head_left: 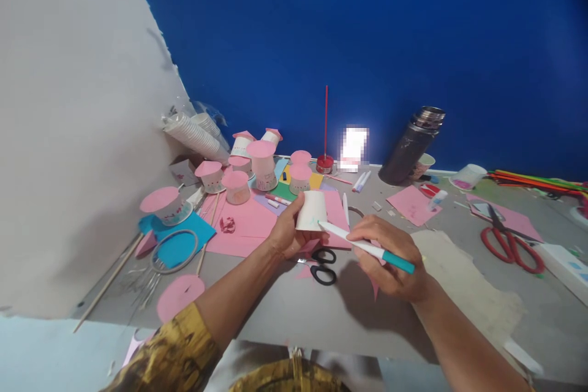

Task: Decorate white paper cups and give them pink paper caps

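Note:
A white paper cup, wider end down, is gripped in my left hand above the table. Between the fingers of my right hand is a white felt-tip pen with a teal end. Its tip meets the cup's side near the lower edge, where faint green marks show. Below the cup lie scissors with black handles, their blades partly hidden. Pink paper spreads under and behind my left hand. Several decorated cups with round pink paper tops stand behind it.
Stacked paper cups lean by the wall at left. A dark flask stands at the back right. Red-handled scissors and a white power strip lie at right. A grey ring rests on blue paper at left.

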Demonstrator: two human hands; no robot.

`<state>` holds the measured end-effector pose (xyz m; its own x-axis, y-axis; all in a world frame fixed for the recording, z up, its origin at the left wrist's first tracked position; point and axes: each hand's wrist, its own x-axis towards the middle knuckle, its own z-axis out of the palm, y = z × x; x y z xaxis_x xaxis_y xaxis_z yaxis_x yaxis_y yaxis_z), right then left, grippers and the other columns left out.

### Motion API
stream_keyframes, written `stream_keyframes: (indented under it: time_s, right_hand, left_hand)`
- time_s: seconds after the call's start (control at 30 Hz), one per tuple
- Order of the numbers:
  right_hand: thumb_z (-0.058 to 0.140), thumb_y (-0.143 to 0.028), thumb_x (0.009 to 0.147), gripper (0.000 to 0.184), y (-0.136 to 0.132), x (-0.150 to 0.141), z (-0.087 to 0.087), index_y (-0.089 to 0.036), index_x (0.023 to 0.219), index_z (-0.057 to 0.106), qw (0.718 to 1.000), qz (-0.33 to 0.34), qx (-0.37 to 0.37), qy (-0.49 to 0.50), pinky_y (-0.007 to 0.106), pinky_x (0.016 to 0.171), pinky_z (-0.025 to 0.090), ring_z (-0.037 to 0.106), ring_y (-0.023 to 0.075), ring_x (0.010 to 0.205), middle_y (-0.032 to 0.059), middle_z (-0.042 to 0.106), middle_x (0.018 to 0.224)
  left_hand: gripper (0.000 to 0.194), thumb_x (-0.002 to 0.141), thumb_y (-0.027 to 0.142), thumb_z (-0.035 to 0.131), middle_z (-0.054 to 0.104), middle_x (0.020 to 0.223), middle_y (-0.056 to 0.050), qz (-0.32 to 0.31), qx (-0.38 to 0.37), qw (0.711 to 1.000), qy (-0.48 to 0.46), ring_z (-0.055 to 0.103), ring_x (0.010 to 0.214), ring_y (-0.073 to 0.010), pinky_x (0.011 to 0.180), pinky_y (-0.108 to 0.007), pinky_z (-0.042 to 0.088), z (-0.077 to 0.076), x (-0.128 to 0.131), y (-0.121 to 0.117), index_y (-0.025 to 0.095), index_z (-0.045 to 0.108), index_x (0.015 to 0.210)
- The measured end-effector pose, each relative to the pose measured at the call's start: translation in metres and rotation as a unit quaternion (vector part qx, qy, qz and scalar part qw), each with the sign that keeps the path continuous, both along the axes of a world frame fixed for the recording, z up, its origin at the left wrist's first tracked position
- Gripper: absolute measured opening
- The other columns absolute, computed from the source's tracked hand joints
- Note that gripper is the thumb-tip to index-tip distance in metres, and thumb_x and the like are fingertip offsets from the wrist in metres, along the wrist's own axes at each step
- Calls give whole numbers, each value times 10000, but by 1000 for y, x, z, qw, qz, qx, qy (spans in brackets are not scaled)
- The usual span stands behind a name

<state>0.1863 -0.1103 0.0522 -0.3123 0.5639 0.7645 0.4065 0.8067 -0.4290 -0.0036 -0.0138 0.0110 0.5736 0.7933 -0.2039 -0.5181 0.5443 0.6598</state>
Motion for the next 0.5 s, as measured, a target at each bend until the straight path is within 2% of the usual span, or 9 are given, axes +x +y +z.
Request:
stream_keyframes:
  time_s: [0.1, 0.27, 0.4, 0.5]
  right_hand:
    - [628, -33, 875, 272, 1, 1, -4, -183, 1100, 658, 1000, 4, -7, -6, 320, 715, 529, 654, 189, 803, 64, 682, 879]
    - [657, -31, 890, 272, 1, 7, -4, -198, 1103, 683, 997, 42, -60, -1, 301, 718, 534, 670, 173, 796, 47, 710, 875]
    - [657, -17, 885, 285, 1, 8, -2, -198, 1102, 692, 999, 19, -41, 1, 304, 743, 538, 679, 177, 821, 49, 719, 889]
    - [651, -12, 876, 294, 0, 8, -1, -196, 1100, 694, 998, 28, -46, -11, 307, 726, 537, 676, 180, 803, 48, 716, 878]
  left_hand:
    - [513, 995, 524, 471, 708, 815, -143, 11, -8, 1000, 13, 719, 693, -281, 592, -414, 614, 3, 0, -2, 76, 643, 1174]
    - [476, 1008, 477, 455, 708, 811, -150, 34, -15, 999, 34, 718, 703, -268, 608, -386, 612, 4, 1, -2, 67, 642, 1162]
    - [499, 991, 515, 482, 702, 830, -152, 20, 5, 1000, 21, 701, 696, -269, 558, -393, 604, 1, 1, -1, 75, 639, 1165]
    - [496, 981, 526, 499, 691, 803, -139, 19, 3, 1000, 12, 695, 682, -265, 559, -396, 605, -2, 1, 0, 83, 646, 1148]
